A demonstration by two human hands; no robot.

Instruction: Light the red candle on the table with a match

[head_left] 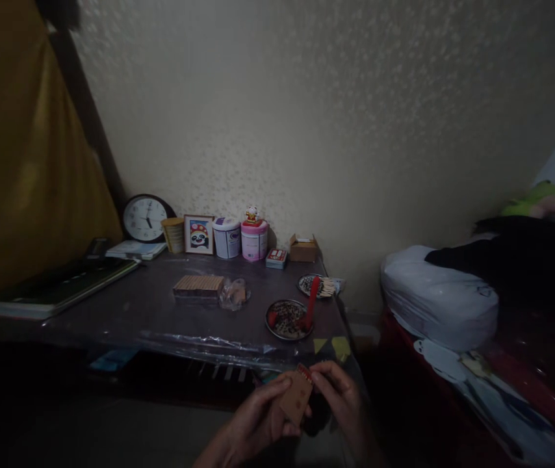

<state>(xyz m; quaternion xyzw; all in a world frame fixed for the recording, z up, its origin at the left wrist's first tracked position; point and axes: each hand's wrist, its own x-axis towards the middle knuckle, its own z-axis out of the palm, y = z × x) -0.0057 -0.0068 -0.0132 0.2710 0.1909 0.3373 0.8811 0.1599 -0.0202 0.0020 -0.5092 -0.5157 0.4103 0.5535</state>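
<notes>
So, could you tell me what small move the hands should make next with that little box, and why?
Probably slide the box's tray a little further open with the right hand. The left hand grips the small matchbox below the table edge, and the right fingertips pinch its upper end, where a red part already shows.

I hold a small tan matchbox off the surface, just in front of its near right corner, tilted with its flat face toward me. Its drawer end points up and right, showing red at the opening. It sits between my two grips, dimly lit.
</notes>
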